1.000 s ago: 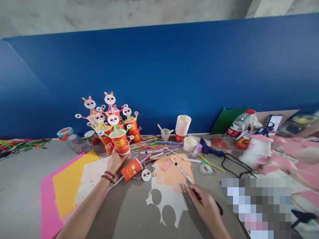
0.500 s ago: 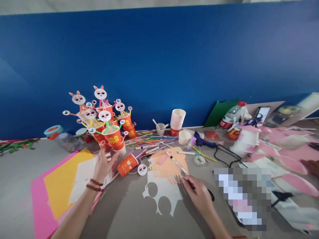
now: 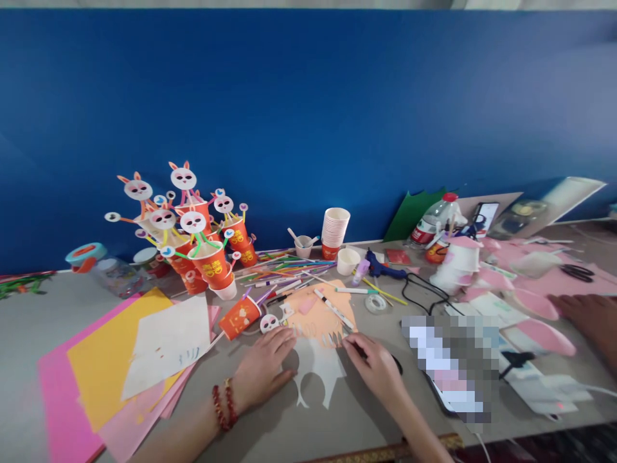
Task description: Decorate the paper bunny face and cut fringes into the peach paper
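White paper with round holes cut from it, the cut-out sheet (image 3: 332, 370), lay flat on the grey table (image 3: 289, 431) directly in front of the person, between both hands; the left hand (image 3: 263, 370) rested palm down with its fingers loosely spread, fingertips at the sheet's left edge; a red bead bracelet (image 3: 224, 405) circled that wrist. The right hand (image 3: 376, 368) was pinched around a dark-handled tool (image 3: 348, 337), too small to tell apart clearly, whose tip met the fringed near edge of a peach sheet (image 3: 315, 318) just beyond the white one; a marker (image 3: 332, 309) lay slantwise on the peach sheet. Just left of it a red cup (image 3: 238, 317) lay on its side beside a small rabbit-face disc (image 3: 267, 323); behind stood a cluster of rabbit cups (image 3: 205, 257) against the blue board (image 3: 308, 116). Further back were a stack of white cups (image 3: 335, 226), a blue glue gun (image 3: 380, 267) and a tape roll (image 3: 375, 303); at far left a yellow sheet (image 3: 96, 360) overlapped pink card (image 3: 58, 399). Another person's hand (image 3: 585, 318) lay at the right edge.
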A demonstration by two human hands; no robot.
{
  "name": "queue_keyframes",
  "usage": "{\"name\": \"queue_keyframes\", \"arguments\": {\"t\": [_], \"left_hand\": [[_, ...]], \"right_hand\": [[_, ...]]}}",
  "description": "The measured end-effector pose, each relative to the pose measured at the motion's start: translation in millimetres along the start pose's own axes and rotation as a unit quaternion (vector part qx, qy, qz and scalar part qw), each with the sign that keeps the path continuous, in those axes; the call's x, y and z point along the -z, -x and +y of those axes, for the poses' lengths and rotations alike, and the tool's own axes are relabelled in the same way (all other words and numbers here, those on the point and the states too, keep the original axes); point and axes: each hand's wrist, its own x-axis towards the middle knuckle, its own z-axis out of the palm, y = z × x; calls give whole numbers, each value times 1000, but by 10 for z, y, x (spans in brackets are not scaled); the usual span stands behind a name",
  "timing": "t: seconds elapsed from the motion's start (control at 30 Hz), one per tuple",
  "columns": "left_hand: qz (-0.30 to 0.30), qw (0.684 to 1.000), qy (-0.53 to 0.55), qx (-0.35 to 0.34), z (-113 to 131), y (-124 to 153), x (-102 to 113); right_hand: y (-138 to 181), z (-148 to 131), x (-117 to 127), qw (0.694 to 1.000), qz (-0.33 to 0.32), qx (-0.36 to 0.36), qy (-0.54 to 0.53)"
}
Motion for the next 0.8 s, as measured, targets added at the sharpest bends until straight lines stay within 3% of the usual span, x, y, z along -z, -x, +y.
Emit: {"name": "queue_keyframes", "arguments": {"t": [0.17, 0.4, 0.63, 0.8], "left_hand": [[-41, 999, -16, 18, 16, -83, -124], [-49, 998, -25, 15, 45, -2, -95], [-59, 997, -30, 29, 75, -43, -128], [-56, 998, -35, 14, 53, 5, -166]], "right_hand": [[-82, 57, 272, 998, -31, 25, 43], [-483, 328, 658, 986, -1, 16, 164], [-938, 110, 422, 949, -96, 17, 299], [-1136, 40, 245, 935, -113, 19, 336]]}}
